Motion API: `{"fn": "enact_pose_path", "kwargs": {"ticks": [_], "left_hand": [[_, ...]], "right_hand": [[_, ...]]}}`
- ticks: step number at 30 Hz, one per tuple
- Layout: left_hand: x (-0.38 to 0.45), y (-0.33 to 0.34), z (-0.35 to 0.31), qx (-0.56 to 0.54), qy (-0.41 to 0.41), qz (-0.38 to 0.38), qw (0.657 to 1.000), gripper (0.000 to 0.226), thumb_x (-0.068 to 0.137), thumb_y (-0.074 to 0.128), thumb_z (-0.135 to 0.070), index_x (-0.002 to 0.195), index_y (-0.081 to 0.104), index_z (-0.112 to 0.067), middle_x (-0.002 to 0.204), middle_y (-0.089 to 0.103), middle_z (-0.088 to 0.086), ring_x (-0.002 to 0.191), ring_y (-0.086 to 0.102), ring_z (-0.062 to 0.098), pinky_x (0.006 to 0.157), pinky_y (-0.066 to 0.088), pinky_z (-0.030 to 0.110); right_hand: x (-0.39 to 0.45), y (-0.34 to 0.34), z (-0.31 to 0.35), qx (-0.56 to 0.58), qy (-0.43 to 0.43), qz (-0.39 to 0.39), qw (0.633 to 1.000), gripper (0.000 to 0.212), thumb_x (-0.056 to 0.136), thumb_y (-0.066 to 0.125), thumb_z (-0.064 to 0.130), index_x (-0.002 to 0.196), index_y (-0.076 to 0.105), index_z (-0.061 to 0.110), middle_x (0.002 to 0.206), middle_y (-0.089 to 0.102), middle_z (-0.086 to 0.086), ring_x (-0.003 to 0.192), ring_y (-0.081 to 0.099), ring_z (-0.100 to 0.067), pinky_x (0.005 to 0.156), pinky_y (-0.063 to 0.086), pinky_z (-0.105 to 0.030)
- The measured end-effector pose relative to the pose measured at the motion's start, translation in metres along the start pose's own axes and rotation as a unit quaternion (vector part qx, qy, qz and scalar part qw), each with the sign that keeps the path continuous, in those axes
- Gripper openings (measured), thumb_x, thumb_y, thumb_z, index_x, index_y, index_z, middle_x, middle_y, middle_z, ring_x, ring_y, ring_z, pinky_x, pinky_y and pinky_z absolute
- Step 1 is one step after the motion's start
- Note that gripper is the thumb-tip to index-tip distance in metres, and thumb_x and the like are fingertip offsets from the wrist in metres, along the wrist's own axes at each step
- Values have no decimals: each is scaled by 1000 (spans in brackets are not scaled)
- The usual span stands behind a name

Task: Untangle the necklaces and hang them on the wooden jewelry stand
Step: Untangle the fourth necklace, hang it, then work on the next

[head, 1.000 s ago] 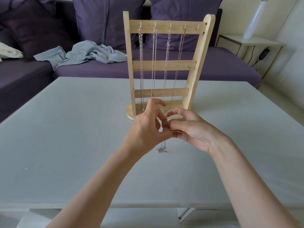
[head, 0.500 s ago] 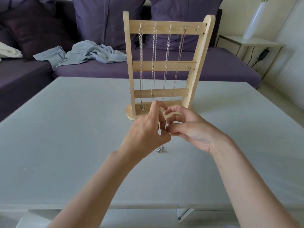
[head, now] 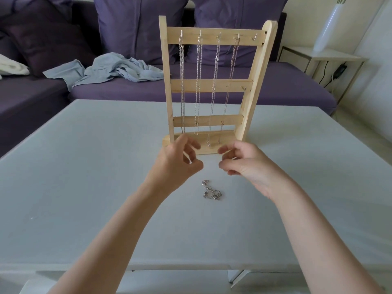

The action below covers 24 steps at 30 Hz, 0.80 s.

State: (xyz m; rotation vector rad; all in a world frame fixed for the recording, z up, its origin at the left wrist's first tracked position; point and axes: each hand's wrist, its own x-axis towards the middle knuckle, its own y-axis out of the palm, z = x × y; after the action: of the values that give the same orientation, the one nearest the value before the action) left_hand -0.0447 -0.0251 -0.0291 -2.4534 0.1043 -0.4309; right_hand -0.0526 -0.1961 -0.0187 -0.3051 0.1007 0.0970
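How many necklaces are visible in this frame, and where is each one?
5. Four hang on the wooden stand from top-rail hooks: first, second, third, fourth. The fifth lies bunched on the table, between both hands.

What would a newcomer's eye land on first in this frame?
The tall pale wooden jewelry stand at the table's far middle, with four silver chain necklaces hanging from its top hooks. Nearer, a small silver chain heap lies on the grey table, between and below the left hand and right hand.
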Motion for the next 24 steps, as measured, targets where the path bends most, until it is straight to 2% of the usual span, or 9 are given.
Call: {"fn": "enact_pose_path", "kwargs": {"ticks": [2, 4, 7, 9, 13, 16, 18, 21, 24], "left_hand": [[-3, 4, 8, 51, -33, 58, 996, 18, 79, 61, -8, 94, 60, -17, 70, 52, -13, 60, 49, 2, 57, 37, 12], [-8, 14, 13, 99, -29, 94, 990, 17, 83, 58, -10, 98, 64, -17, 76, 53, -11, 71, 54, 11, 68, 43, 21], [-11, 30, 17, 139, 7, 129, 982, 21, 88, 58, -14, 107, 64, -19, 99, 56, -2, 93, 56, 17, 83, 45, 30], [-11, 36, 20, 173, 13, 147, 974, 22, 89, 58, -16, 110, 64, -21, 111, 53, 0, 102, 50, 18, 87, 43, 30], [-8, 37, 25, 200, 16, 143, 969, 9, 86, 60, -18, 94, 65, -20, 108, 54, -1, 102, 49, 18, 85, 43, 30], [-6, 35, 25, 203, 19, 146, 968, 7, 88, 56, -16, 91, 62, -18, 103, 58, -4, 99, 54, 15, 81, 44, 29], [-3, 35, 22, 160, 0, 130, 979, 8, 89, 52, -12, 89, 60, -15, 97, 63, -3, 95, 59, 16, 79, 45, 28], [1, 29, 8, -95, -92, 93, 987, 15, 91, 51, -3, 81, 57, -12, 81, 64, 1, 83, 62, 20, 78, 45, 25], [0, 16, -10, -354, -144, 132, 915, 14, 95, 45, -5, 96, 58, 0, 85, 68, 9, 85, 67, 20, 84, 51, 20]], "right_hand": [[2, 5, -8, -181, 3, 1, 984, 13, 80, 65, 4, 80, 64, 17, 71, 58, 4, 65, 54, -11, 61, 41, -19], [2, 13, -18, -308, 10, 8, 951, 2, 77, 69, 11, 77, 68, 12, 75, 64, 1, 72, 60, -16, 60, 43, -22], [1, 23, -26, -361, 21, 25, 932, 17, 73, 75, 20, 80, 66, 8, 83, 62, -4, 79, 62, -23, 62, 43, -26], [0, 27, -24, -378, 12, 34, 925, 15, 75, 73, 20, 79, 65, 8, 85, 61, -5, 81, 62, -25, 63, 43, -25], [0, 28, -26, -391, -2, 38, 920, 6, 80, 64, 11, 75, 61, 13, 83, 58, -3, 77, 59, -24, 57, 39, -23], [2, 21, -25, -346, 10, 48, 937, 19, 77, 64, 5, 70, 57, 21, 79, 57, 3, 75, 57, -18, 53, 40, -20], [2, 15, -20, -261, 12, 44, 964, 18, 74, 72, 6, 75, 61, 19, 77, 60, 2, 73, 57, -15, 61, 44, -21], [-3, 8, -4, -28, -12, 34, 999, 18, 75, 73, -1, 77, 62, 14, 74, 63, -5, 65, 57, -12, 61, 47, -18], [-9, 2, 12, 169, -30, 38, 984, 16, 78, 66, -6, 83, 60, 7, 75, 67, -9, 63, 58, -11, 57, 46, -14]]}}
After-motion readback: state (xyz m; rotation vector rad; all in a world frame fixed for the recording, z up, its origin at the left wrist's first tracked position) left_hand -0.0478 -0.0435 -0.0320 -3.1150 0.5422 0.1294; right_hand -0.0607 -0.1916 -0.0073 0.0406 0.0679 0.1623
